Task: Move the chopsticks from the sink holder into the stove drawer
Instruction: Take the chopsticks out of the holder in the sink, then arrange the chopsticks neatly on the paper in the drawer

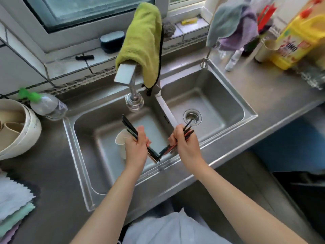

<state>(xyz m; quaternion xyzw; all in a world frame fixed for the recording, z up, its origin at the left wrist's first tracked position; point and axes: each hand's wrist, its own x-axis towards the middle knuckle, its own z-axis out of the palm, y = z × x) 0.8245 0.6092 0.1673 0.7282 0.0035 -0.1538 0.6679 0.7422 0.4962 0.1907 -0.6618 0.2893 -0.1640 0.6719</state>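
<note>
Steel bench point(263, 95) and a double sink point(211, 103) are filling the view under a window. Both hands are hovering over the sink, each clamped on a bundle of chopsticks: the left hand point(136, 148) is gripping dark chopsticks point(129, 125) above a pale cup point(120, 138) standing in the left basin, and the right hand point(184, 145) is gripping dark and reddish ones point(189, 131). The two bundles' lower ends are meeting between the hands.
</note>
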